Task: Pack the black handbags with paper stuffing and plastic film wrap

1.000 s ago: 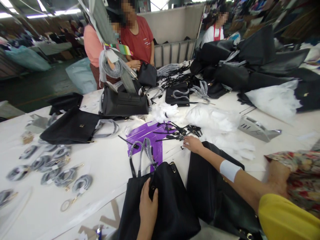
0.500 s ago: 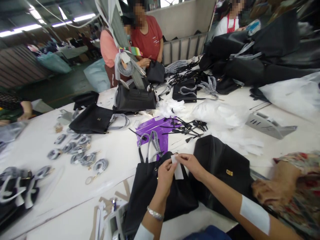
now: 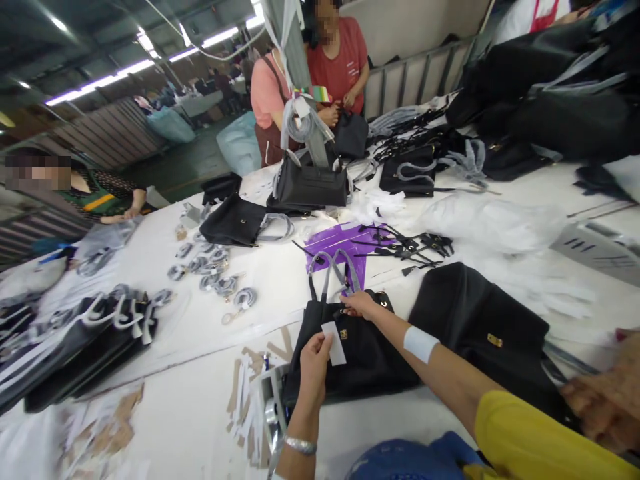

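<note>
A black handbag (image 3: 360,347) lies flat on the white table (image 3: 200,333) in front of me, its wrapped handles (image 3: 333,270) pointing away. My left hand (image 3: 314,363) pinches a small white paper strip (image 3: 334,343) over the bag's front. My right hand (image 3: 361,305) reaches to the bag's top edge near the gold clasp, fingers curled on the rim by the handle base. A white band sits on my right forearm.
A second black bag (image 3: 480,327) lies to the right. Black straps (image 3: 405,243) lie on a purple sheet (image 3: 345,243). Coiled wrapped straps (image 3: 220,280), paper strips (image 3: 250,400), and more bags (image 3: 75,333) lie left. Other people stand at the far end; another person's arm is at right.
My hands have parted: the left keeps the white strip, the right has moved up to the bag's top edge. The view has swung left.
</note>
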